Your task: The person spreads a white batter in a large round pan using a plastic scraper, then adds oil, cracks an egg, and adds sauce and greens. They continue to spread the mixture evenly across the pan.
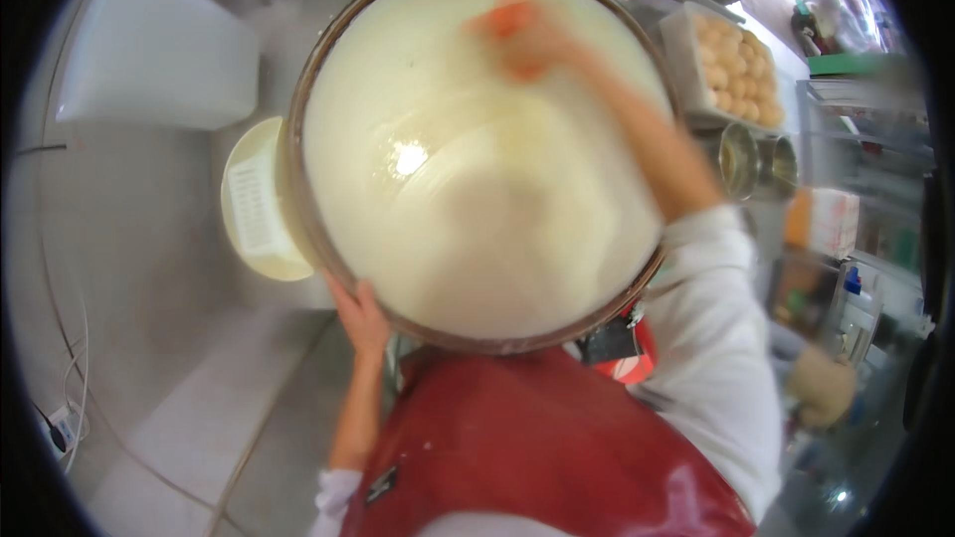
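A large round vessel with a brown rim stands before me, its inside pale cream and shiny, with a bright light reflection. Over its far right part is my right hand, strongly blurred, closed around something orange-red whose kind I cannot make out. At the near left, my left hand rests against the outside of the rim, fingers spread. I wear a dark red apron below the near rim.
A yellowish bowl with a white slotted insert sits left of the vessel, a white plastic container behind it. On the right are a box of eggs, metal containers and a carton. A power strip lies lower left.
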{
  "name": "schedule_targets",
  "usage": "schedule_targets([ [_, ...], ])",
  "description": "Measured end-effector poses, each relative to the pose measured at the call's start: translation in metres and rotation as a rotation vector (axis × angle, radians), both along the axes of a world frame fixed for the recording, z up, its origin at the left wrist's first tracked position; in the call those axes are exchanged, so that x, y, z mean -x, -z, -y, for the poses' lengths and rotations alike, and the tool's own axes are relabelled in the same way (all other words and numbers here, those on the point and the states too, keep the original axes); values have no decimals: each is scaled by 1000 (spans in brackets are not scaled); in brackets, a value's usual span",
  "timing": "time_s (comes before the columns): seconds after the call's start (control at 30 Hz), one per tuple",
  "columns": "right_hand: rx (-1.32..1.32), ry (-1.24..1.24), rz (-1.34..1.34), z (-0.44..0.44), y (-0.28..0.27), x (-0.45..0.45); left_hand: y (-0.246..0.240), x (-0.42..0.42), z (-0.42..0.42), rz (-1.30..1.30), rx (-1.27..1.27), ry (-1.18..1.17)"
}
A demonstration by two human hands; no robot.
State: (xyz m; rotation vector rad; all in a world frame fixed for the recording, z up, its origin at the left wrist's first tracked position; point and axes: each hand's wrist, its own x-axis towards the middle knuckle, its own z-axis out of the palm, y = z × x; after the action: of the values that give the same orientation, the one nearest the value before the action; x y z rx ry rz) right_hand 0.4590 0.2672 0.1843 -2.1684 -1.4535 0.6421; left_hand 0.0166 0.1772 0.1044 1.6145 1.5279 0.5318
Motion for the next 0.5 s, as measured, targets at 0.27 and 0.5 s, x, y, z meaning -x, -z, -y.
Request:
schedule_targets([
  [0.27, -197, -83, -208, -121, 40, -33, 3, -8, 3, 74, -115, 26],
  [0.5, -75, 415, 683, 204, 21, -126, 9, -14, 4, 104, -149, 12],
])
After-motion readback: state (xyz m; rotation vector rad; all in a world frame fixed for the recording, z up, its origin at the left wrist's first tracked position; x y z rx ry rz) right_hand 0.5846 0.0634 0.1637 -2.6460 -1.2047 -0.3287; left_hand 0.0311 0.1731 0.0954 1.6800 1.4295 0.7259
